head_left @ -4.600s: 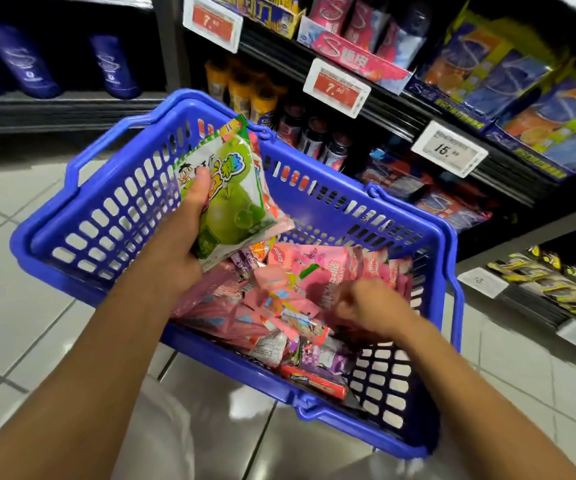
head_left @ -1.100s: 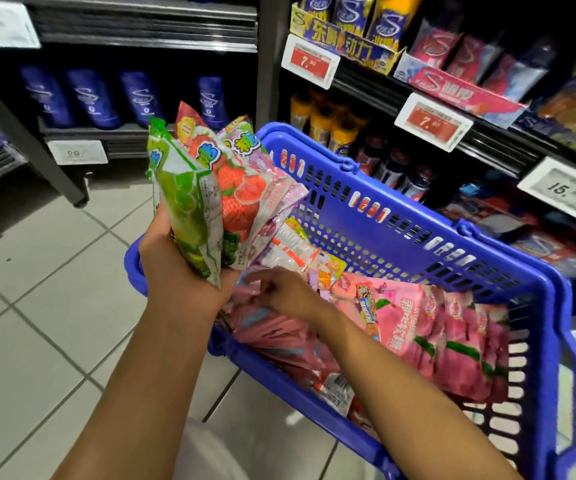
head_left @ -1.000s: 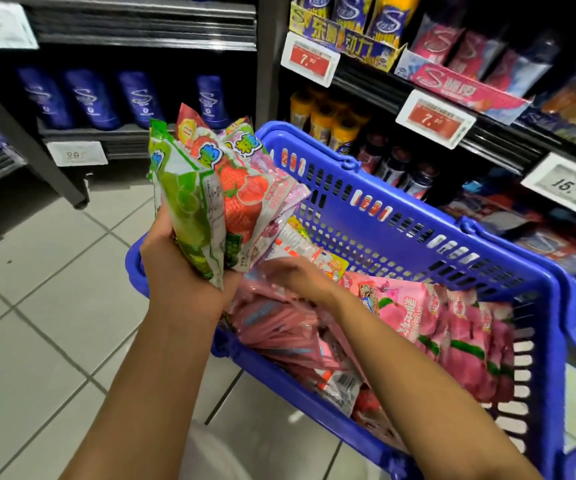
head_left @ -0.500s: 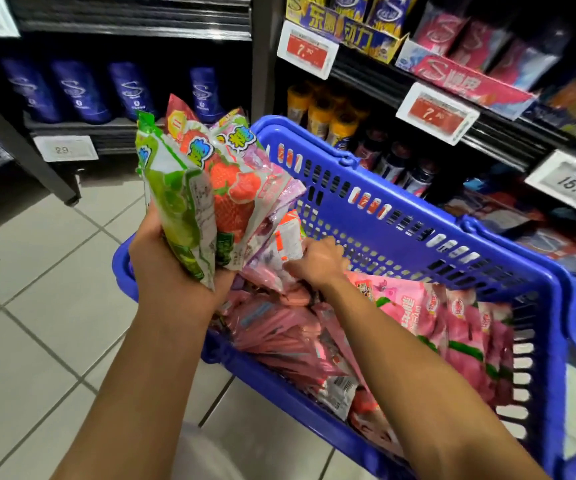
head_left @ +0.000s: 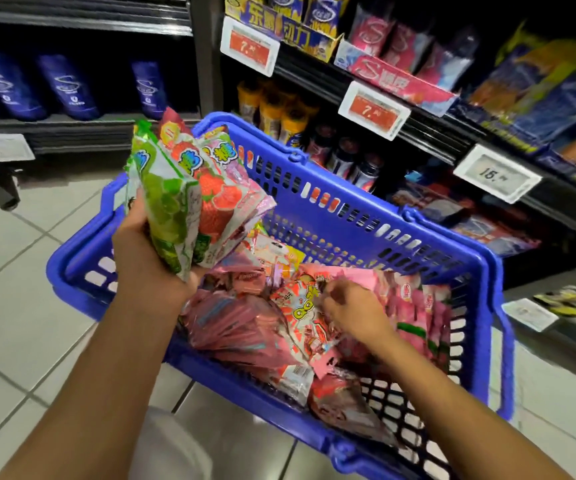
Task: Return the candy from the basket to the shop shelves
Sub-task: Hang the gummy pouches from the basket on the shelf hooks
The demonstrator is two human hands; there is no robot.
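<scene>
A blue plastic basket [head_left: 348, 216] hangs in front of me, filled with pink and red candy packets [head_left: 238, 323]. My left hand [head_left: 141, 251] grips a fan of several candy bags [head_left: 189, 199], green in front and strawberry red behind, above the basket's left end. My right hand [head_left: 348, 313] reaches into the middle of the basket, fingers curled down among the packets beside an orange-and-white packet [head_left: 300, 306]. Whether those fingers have hold of a packet is hidden.
Dark shop shelves [head_left: 428, 133] run along the right with price tags [head_left: 373, 109], bottles, cans and boxed snacks. A second shelf unit with blue pouches [head_left: 65, 88] stands at the back left. Pale tiled floor [head_left: 20, 289] lies below.
My right hand has moved from the basket's left end, beside the held bags, to the middle of the pile. The left hand keeps its bags, with more in it than several seconds ago.
</scene>
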